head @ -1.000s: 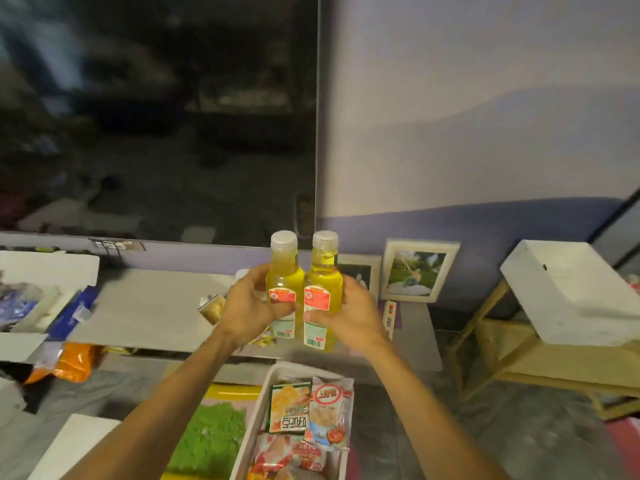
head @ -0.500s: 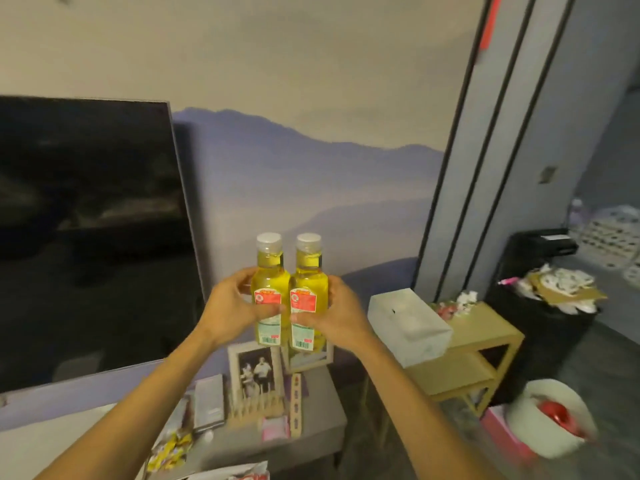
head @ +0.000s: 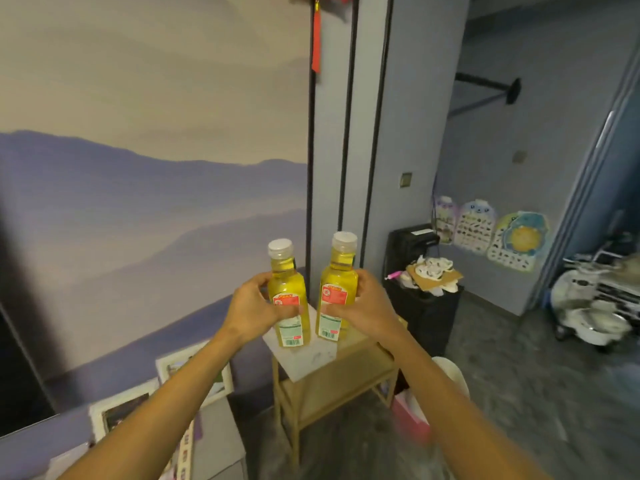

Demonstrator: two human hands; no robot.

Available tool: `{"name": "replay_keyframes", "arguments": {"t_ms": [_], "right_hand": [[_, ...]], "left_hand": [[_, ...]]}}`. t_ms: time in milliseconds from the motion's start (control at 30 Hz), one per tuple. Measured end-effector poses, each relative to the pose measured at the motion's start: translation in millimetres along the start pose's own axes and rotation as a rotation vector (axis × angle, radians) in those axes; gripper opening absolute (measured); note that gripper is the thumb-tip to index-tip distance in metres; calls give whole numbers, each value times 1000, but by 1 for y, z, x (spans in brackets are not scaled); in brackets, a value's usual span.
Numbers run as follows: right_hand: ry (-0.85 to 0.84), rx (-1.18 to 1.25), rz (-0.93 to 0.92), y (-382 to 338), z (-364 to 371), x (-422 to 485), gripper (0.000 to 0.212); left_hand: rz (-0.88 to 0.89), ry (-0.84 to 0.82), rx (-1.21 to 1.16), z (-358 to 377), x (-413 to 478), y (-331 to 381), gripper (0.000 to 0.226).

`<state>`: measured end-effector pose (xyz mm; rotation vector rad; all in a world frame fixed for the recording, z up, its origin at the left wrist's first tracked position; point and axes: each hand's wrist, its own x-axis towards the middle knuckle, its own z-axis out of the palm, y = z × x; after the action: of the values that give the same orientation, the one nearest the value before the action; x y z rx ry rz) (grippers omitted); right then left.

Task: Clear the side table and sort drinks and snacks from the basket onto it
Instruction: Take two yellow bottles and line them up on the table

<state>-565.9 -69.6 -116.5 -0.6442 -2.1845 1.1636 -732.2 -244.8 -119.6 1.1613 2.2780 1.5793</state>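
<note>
So that both drinks can be set down together, one bottle (head: 289, 299) is held upright in the closed left grip (head: 254, 311) and another (head: 337, 289) in the closed right grip (head: 363, 308), just apart, above the desk (head: 363, 365), where a white box (head: 304, 358) lies.

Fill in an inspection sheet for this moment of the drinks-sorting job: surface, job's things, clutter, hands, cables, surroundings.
Surface: wooden side table with a white box on top.
Job's things: left bottle and right bottle, yellow drinks, capped, upright, apart; basket not in view.
Clutter: photo frames leaning on the wall; black bin piled with scraps.
Hands: left hand and right hand each grip one bottle.
Cables: nothing seen.
Surroundings: mountain mural, children's charts.
</note>
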Motion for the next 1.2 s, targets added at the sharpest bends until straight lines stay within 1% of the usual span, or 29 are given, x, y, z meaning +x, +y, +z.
{"name": "replay_keyframes", "arguments": {"t_ms": [167,267,367,533,633,733,867,1000,1067,1200], "right_hand": [[63,-9,49,73,-73,27,77],[84,-16,89,116,-104,46,80],[105,-11,117,162,-129,70,80],[88,-33,164,236,-156,141,73],[67,-11,183,272,-161,199,74],[24,5,183,308,-168,259,76],[-69,-6,160,358,-181,328,79],[-173,-27,155,409,-196,384,79],[-200,-27,178,440,-199,414,85],[-300,-42,202,510,-196,473,77]], "left_hand": [[-8,-23,-5,93,35,15,66],[-11,-31,11,135,66,19,69],[-22,-34,-1,172,101,16,64],[-59,-1,10,224,164,-17,64],[-115,43,19,249,211,-42,67],[-168,64,51,275,262,-60,72],[-236,93,56,322,319,-88,87],[-314,94,41,386,351,-109,85],[-358,87,39,422,365,-120,82],[-455,129,24,503,394,-151,82]]}}
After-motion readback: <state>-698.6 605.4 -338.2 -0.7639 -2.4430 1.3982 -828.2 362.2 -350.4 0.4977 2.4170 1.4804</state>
